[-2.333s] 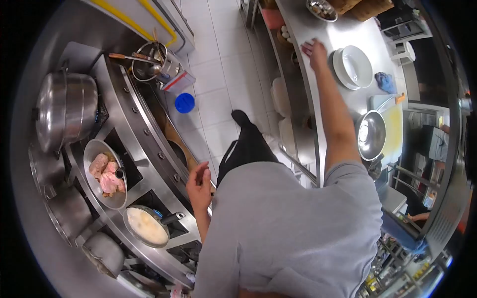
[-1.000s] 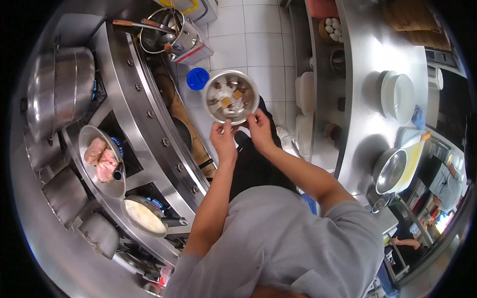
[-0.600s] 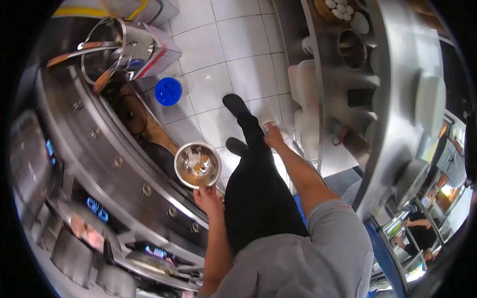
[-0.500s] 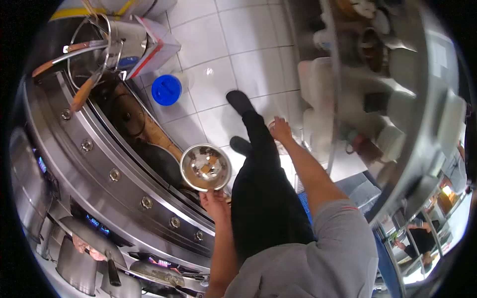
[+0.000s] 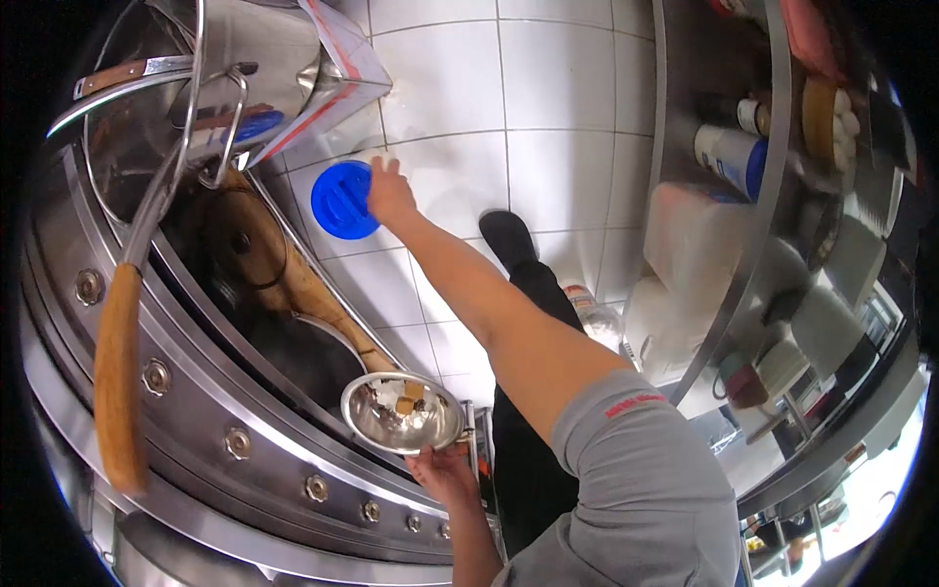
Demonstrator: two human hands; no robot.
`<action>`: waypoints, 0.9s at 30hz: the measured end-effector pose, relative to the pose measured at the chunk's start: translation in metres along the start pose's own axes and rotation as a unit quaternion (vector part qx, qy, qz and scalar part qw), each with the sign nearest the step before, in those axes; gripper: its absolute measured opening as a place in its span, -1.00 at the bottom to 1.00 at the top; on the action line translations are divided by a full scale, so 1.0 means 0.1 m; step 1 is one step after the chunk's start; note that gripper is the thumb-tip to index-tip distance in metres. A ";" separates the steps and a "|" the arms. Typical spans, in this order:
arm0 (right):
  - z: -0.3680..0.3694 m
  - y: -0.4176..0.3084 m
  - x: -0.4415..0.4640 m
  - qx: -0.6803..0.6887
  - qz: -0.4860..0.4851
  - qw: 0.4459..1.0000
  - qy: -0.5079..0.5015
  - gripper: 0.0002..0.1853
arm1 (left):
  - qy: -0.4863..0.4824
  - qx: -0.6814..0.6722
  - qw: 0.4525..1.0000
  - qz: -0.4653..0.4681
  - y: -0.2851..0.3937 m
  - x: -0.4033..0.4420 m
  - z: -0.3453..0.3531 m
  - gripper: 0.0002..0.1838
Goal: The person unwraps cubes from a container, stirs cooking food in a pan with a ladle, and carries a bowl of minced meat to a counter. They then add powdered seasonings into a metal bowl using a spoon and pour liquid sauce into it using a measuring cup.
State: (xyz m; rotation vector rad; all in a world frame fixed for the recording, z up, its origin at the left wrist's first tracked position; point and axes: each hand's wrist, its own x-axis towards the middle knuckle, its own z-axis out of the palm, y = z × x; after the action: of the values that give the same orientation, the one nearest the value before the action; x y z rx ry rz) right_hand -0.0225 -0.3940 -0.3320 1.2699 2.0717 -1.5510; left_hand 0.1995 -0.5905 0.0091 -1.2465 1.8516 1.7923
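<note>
My left hand [image 5: 445, 474] grips the near rim of a shiny metal bowl [image 5: 377, 430], with fingers underneath and the bowl tilted. Inside lie a few light brown cubes [image 5: 405, 404] and some small dark bits. My right arm stretches across to a round blue lid [image 5: 337, 203] low over the floor. At the lid's right edge is my right hand [image 5: 391, 196], its fingertips apart. Whether they press on the lid or only reach beside it is hard to tell. The container under the lid is mostly hidden.
A steel counter with knobs [image 5: 238, 443] curves along the left. A large metal pot [image 5: 249, 59] and a wooden-handled utensil [image 5: 119, 372] are at upper left. Below the counter a dark pan [image 5: 303, 357] rests near a wooden board [image 5: 323, 293]. Shelves with tubs [image 5: 690, 230] stand right.
My right hand has swung from beside the right-hand shelves across to the blue lid. The bowl stays in my left hand, now more tilted. The view has shifted, bringing the pot closer.
</note>
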 end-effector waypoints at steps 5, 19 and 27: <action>-0.04 0.16 0.08 0.016 0.083 0.996 -0.022 -0.24 | -0.020 0.007 1.000 -0.021 0.06 -0.02 0.17 -0.66; -2.22 0.67 -0.25 0.248 0.323 0.900 0.158 -0.45 | -0.118 0.023 0.992 -0.048 0.23 -0.44 0.74 -0.66; -4.15 1.37 -0.35 0.568 0.116 0.746 0.328 -0.60 | -0.158 0.064 0.979 -0.116 0.26 -0.60 1.11 -0.66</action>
State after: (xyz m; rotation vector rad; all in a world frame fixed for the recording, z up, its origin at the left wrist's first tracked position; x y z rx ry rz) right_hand 0.2191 -0.0418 -0.2332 2.6394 0.8832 -2.5882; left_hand 0.1763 -0.4702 0.0480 -1.0152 1.5503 1.6099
